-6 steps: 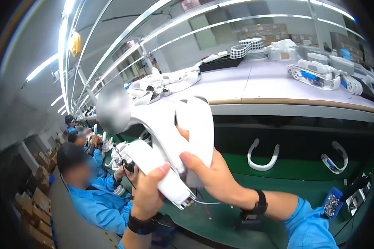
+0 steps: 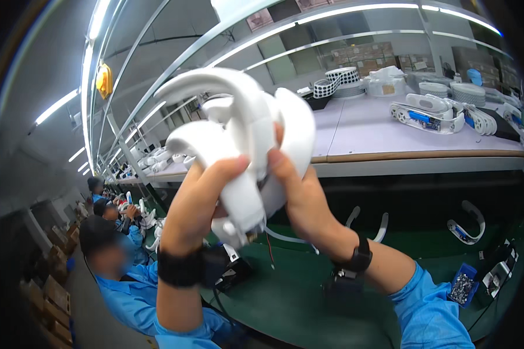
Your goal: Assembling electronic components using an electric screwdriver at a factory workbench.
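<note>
A white curved plastic neck fan (image 2: 251, 119) with smooth arms is raised before me, blurred by motion. Its left side is gripped by my left hand (image 2: 186, 212), the thumb pressed on the shell. My right hand (image 2: 310, 203) is closed round the right side, its thumb near the middle seam. Metal contacts or a connector show at the lower end of the shell, where a pale wire and a thin red wire (image 2: 271, 250) hang down. Each wrist has a black band. Fingers behind the shell are partly hidden.
Below lies a green bench (image 2: 308, 296) with U-shaped white shells (image 2: 467, 224) and a blue bin of small metal parts (image 2: 463, 285). A pale shelf (image 2: 361, 134) above holds white shells with blue batteries (image 2: 428, 119). A co-worker in blue (image 2: 119, 279) sits at left.
Both hands have lifted the neck fan and turned it, so its curved arms now point up and left. My left hand has moved up and slightly left. The view has shifted a little.
</note>
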Demonstrator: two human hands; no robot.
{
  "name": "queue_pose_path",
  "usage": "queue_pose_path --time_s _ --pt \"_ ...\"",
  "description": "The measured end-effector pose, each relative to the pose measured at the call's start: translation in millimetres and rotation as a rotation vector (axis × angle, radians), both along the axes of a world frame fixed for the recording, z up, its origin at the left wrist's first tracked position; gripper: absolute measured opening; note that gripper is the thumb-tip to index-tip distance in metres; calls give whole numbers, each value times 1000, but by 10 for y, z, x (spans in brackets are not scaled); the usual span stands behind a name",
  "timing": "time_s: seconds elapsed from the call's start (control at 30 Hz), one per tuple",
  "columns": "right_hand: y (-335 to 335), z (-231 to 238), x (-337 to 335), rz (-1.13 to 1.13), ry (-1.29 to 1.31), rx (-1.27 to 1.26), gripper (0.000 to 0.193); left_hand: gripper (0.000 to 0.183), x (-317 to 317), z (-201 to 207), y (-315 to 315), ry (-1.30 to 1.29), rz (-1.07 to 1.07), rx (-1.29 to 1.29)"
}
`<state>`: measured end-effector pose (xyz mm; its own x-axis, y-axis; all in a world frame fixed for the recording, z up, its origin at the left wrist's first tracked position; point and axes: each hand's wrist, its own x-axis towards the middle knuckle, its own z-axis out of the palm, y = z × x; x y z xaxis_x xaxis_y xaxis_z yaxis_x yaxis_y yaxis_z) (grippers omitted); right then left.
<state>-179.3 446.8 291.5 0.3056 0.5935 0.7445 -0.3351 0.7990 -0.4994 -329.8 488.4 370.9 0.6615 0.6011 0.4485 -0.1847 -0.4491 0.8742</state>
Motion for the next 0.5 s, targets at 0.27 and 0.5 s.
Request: queue_pose_path --time_s 0.27,0.5 --pt "527 79 917 -152 366 -51 65 44 1551 578 899 357 -260 -7" --pt "867 159 1669 -117 427 -74 60 44 2602 870 1373 617 -267 175"
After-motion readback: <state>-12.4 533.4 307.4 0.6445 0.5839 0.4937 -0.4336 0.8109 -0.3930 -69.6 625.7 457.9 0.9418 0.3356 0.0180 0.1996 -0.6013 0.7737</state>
